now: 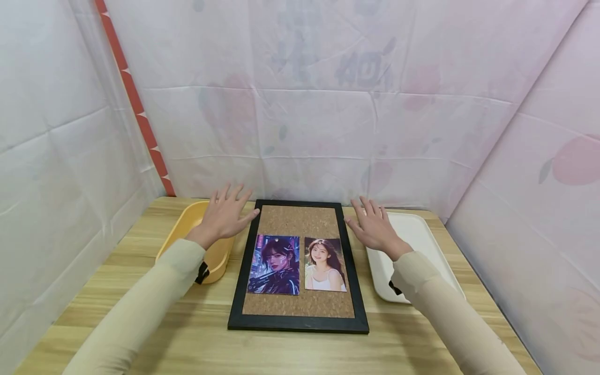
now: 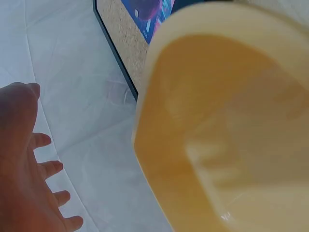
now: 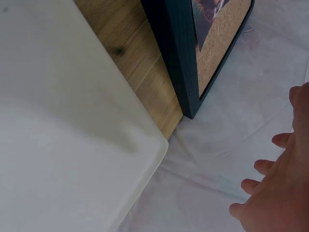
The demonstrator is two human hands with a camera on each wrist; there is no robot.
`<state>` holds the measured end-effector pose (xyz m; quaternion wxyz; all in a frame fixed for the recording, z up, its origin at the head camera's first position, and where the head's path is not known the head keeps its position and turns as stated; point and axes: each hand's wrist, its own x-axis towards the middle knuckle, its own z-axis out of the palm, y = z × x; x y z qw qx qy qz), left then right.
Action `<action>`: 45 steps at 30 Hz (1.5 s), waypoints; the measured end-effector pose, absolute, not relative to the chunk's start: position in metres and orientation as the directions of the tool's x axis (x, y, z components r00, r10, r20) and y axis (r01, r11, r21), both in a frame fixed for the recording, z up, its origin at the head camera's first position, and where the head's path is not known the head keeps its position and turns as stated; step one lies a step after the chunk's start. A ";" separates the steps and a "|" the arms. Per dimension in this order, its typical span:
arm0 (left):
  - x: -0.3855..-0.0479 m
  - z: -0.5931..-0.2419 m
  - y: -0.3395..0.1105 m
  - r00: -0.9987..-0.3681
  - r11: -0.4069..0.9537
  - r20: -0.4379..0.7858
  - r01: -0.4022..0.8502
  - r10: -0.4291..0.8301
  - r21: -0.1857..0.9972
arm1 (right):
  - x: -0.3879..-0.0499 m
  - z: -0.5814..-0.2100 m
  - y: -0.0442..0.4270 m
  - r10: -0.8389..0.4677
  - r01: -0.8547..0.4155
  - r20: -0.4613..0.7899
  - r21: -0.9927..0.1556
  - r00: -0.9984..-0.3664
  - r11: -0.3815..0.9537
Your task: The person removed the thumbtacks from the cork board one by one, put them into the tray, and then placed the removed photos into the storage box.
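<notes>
A cork board (image 1: 300, 220) with a black frame lies on the table between my hands. On its lower half are two pictures side by side: a purple-blue illustrated print (image 1: 275, 268) at left and a portrait photo (image 1: 325, 263) at right. A small round pin head (image 1: 276, 240) shows at the top of the illustrated print. My left hand (image 1: 224, 216) hovers over the yellow basket (image 2: 166, 130), fingers spread and holding nothing. Above the inner edge of the white tray (image 1: 422, 237), my right hand (image 1: 373, 225) is likewise spread, with nothing held.
The wood-grain table (image 1: 262, 354) extends in front of the board. White printed cloth (image 1: 309, 130) hangs behind and on both sides, close to the table's edges. The basket stands left of the board, the tray right of it.
</notes>
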<state>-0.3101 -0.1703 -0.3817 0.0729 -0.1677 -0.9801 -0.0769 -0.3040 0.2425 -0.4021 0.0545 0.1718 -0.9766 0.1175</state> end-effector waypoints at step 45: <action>-0.287 -0.397 -0.158 -0.919 0.918 0.200 0.371 0.340 0.140 | -0.290 -0.409 0.232 -0.369 -0.402 0.160 -0.315 -0.915 0.860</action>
